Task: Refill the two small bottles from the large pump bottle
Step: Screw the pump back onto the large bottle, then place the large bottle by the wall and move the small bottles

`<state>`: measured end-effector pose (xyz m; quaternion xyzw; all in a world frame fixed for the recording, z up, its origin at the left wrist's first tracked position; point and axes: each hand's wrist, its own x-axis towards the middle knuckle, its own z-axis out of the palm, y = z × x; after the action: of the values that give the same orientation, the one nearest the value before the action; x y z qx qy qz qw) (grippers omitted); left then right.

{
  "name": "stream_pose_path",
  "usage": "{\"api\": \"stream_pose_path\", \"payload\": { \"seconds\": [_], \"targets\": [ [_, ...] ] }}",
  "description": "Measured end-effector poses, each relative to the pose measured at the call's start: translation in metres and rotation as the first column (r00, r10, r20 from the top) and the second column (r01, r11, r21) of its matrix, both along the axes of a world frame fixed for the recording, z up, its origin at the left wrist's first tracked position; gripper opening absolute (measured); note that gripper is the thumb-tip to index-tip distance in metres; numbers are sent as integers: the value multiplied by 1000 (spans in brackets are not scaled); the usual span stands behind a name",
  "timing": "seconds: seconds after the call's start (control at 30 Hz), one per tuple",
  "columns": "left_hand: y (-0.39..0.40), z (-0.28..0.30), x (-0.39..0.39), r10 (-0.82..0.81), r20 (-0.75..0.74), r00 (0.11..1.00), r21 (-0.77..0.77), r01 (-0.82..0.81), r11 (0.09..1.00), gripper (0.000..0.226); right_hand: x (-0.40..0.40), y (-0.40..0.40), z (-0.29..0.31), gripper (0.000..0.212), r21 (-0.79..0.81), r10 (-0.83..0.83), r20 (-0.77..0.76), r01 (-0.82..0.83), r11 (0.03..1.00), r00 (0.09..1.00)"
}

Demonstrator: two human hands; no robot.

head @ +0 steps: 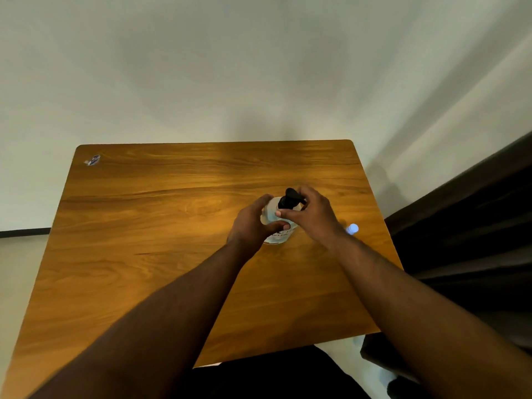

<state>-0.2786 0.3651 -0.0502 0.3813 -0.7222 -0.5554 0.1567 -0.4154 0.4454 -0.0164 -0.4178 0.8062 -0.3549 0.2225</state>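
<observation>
Centre-right of frame: clear large pump bottle with black pump [279, 223] upright on the brown wooden counter [161, 231]. Left hand [253, 226] fingers wrap its body, hiding the label; right hand [312, 216] fingers pinch the pump. Only 1 small white-capped bottle [352, 228] shows, partly hidden behind the right wrist.

Support surface: a rectangular wooden table with an orange-brown grain finish and rounded corners [172, 226], its far edge against a pale wall. Three items stand or lie directly on it. First, a large clear plastic pump bottle with a black pump head [280, 223], upright, right of centre; printed lettering on its body is not legible. Second, a small clear bottle with a white rounded cap [352, 228], near the right edge and apart from the large bottle; its lower body is largely hidden. Third, a small blue-and-white sticker or scrap [92, 160] lying flat at the far left corner; detail blurred.
</observation>
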Motion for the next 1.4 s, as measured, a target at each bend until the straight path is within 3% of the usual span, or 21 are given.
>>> {"api": "stream_pose_path", "payload": {
  "seconds": [0.13,0.23,0.37,0.47,0.53,0.6,0.7,0.8,0.87,1.03,1.17,1.4],
  "targets": [
    [-2,-2,-1,-37,-1,999,8,37,999,76,-24,-5,22,44,155,284,88,-295,943,955],
    [-8,-2,-5,-73,7,997,17,73,997,68,-32,-16,24,35,215,457,-19,-443,870,889],
    [-14,0,-7,-87,30,996,-15,87,996,64,-22,-10,10,26,64,380,-62,-377,924,923],
    [-6,-5,-8,-57,28,998,-62,58,996,62,-4,-1,-7,22,-80,164,-166,-180,981,972],
    [-1,-10,-7,-22,17,1000,-56,23,998,61,10,-1,-19,28,-86,-1,-214,-18,996,977],
    [0,-14,-5,2,3,1000,-37,-2,999,64,15,-3,-25,31,-46,-70,-165,63,997,984],
    [0,-11,-7,-65,76,995,-4,65,998,83,-8,5,-19,36,-45,20,12,-19,999,1000],
    [-5,-15,-2,-112,213,971,-23,120,993,112,-43,11,-17,81,160,289,25,-289,944,957],
    [-6,-23,9,-93,296,951,-50,113,992,117,-48,11,-22,93,214,416,108,-429,878,903],
    [-6,-28,19,-49,321,946,-14,56,998,110,-44,5,-29,78,78,294,296,-329,941,909],
    [-48,-28,50,77,381,921,-47,-64,997,105,-21,-43,-25,75,56,372,237,-394,917,898],
    [-189,-24,146,273,536,799,-121,-247,961,101,49,-211,-10,78,-47,483,202,-484,874,852]
  ]
}}
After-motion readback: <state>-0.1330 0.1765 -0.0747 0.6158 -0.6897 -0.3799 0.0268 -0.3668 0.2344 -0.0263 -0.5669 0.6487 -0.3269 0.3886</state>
